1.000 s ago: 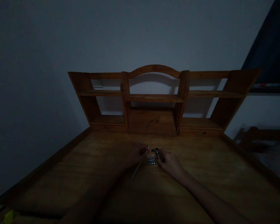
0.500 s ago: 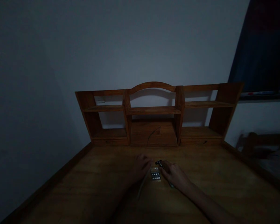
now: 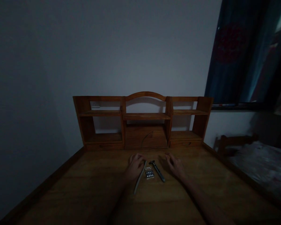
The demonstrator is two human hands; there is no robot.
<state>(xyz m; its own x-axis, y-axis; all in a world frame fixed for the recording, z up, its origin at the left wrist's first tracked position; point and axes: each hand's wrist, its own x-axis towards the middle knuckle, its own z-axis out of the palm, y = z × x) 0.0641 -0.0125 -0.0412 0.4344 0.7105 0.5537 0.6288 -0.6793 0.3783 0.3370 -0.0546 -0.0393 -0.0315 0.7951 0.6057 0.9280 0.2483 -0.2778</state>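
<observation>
The room is dim. My left hand [image 3: 135,165] rests on the wooden desk [image 3: 89,187] with fingers spread, beside a pale thin stick-like tool [image 3: 139,181] that lies just to its right. A small clear case with rows of tiny pieces [image 3: 149,174] lies between my hands. To the case's right a dark handled tool with a cross head [image 3: 157,170] lies flat on the desk. My right hand [image 3: 175,165] hovers or rests right of that tool, fingers apart, holding nothing.
A wooden shelf unit with an arched top [image 3: 144,120] stands at the desk's back edge against a pale wall. A dark curtain [image 3: 243,53] hangs at the upper right. A bed with a wooden frame [image 3: 255,156] sits beyond the desk's right edge.
My right hand let go of the dark handled tool, which now lies on the desk, and moved right. My left hand opened beside the pale stick. The view swung rightward.
</observation>
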